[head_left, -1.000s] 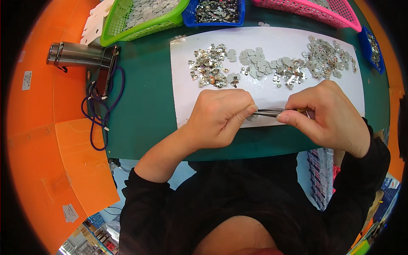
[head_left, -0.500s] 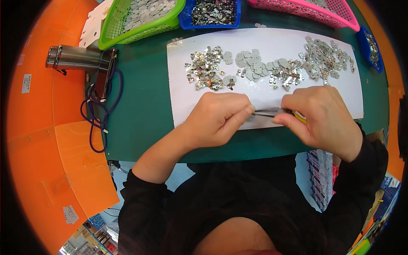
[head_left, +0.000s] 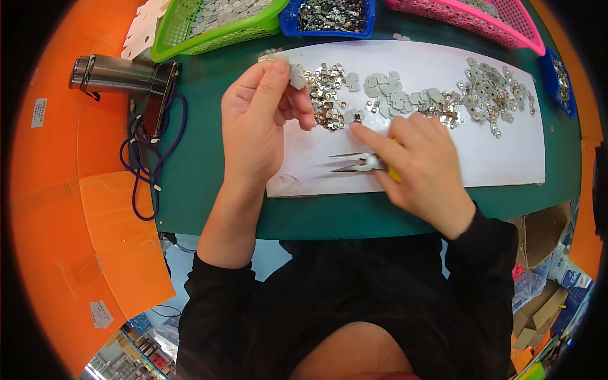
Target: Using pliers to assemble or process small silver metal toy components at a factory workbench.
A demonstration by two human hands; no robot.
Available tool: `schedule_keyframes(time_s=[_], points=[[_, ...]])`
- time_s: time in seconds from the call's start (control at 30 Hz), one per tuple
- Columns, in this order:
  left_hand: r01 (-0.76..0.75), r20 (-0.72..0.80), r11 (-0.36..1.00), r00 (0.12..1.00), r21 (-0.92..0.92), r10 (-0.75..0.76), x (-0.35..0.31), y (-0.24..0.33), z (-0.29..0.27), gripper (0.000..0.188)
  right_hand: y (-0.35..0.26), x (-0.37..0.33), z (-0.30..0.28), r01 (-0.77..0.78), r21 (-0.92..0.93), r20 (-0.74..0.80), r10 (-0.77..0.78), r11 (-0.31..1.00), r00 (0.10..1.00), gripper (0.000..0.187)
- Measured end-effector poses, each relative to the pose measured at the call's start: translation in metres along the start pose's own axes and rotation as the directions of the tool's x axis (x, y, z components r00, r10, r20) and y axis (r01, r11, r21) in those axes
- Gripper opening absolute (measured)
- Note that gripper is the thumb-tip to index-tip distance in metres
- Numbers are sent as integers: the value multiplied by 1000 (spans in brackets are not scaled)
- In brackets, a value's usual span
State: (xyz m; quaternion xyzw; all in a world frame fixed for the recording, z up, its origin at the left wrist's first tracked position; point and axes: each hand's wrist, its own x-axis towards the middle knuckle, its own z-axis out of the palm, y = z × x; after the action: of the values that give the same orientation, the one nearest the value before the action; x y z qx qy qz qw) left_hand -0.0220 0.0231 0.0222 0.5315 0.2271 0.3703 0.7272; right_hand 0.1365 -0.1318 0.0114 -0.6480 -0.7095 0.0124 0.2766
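My left hand [head_left: 250, 126] is raised over the left edge of a white sheet [head_left: 500, 158], pinching a small flat grey plate [head_left: 296, 77] between thumb and fingers. In my right hand [head_left: 424, 164] are needle-nose pliers [head_left: 364, 162] with yellow handles, their jaws spread and pointing left. My right index finger reaches out to a grey plate with a small metal clip [head_left: 353, 117] on the sheet. Beyond lie a heap of shiny metal clips [head_left: 326, 85], loose grey plates [head_left: 385, 92], more clips [head_left: 449, 114] and a pile of plates joined with clips [head_left: 491, 88].
Along the back stand a green basket [head_left: 221, 44] of flat discs, a blue bin [head_left: 326, 33] of small parts and a pink basket [head_left: 468, 24]. Another blue bin [head_left: 557, 82] is at the right. A steel flask [head_left: 120, 75] and purple cord [head_left: 180, 139] lie left on the green table [head_left: 209, 196].
My hands were together at the pliers near the sheet's front edge. The left hand has moved up and left with a plate; the right has moved left, its pliers' jaws now spread.
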Motion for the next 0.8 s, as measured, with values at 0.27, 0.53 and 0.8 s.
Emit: schedule_keyframes(time_s=[0.27,0.53,0.8], points=[[51,12,998,999,-35,-51,-5,0,4,32,1,-9,-5,35,32,93,-38,999,995,46],[57,22,998,998,21,-57,-5,-13,11,33,-3,13,20,-49,-72,-112,41,996,993,34],[-25,-68,997,998,-75,20,-7,-12,9,33,3,18,26,-86,-94,-166,70,992,984,25]])
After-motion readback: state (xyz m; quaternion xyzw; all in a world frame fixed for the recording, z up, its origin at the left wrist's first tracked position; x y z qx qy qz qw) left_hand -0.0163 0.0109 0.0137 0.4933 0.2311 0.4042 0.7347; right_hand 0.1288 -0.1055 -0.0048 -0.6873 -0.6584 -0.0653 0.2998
